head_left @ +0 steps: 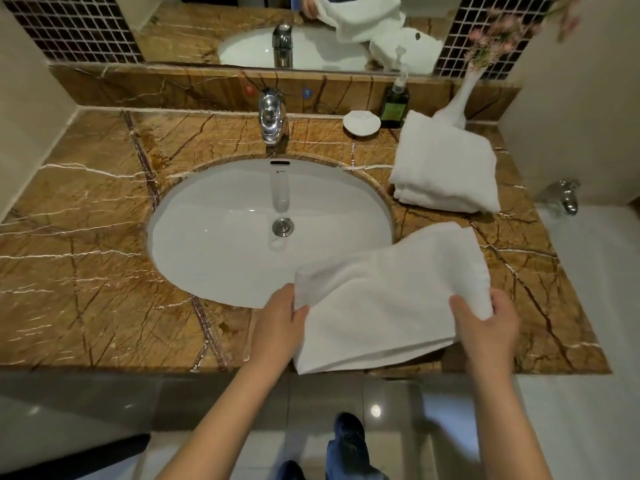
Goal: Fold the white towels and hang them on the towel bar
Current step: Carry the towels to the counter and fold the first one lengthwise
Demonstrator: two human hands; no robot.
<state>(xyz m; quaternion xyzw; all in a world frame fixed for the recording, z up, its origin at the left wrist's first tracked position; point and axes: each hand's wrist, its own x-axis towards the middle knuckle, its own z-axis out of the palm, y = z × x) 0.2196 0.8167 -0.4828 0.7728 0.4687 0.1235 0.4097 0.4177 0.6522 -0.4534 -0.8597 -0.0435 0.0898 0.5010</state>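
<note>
Held towel: a white towel [388, 296], folded into a long band, lies at the lower centre-right of the frame, slanting up to the right. It covers the lower right rim of the sink [214, 220] and reaches over the front edge of the brown marble surface [86, 237]. Whether it rests fully on the surface cannot be told.
Left grip: the left hand [277, 323] clasps the towel's left edge, thumb on top, fingers hidden beneath.
Right grip: the right hand [485, 327] clasps the towel's right edge, thumb on top, fingers curled under the cloth.
Second towel: a folded white second towel [446, 164] sits on the surface at the right of the frame, well apart from the held one, its far corner touching a white vase [457, 102].
Back of the surface: a chrome tap [272, 116] stands behind the sink; to its right are a white dish [362, 123] and a dark pump bottle [394, 102].
Top of the frame: a mirror [207, 29] reflects the sink and white cloth.
</note>
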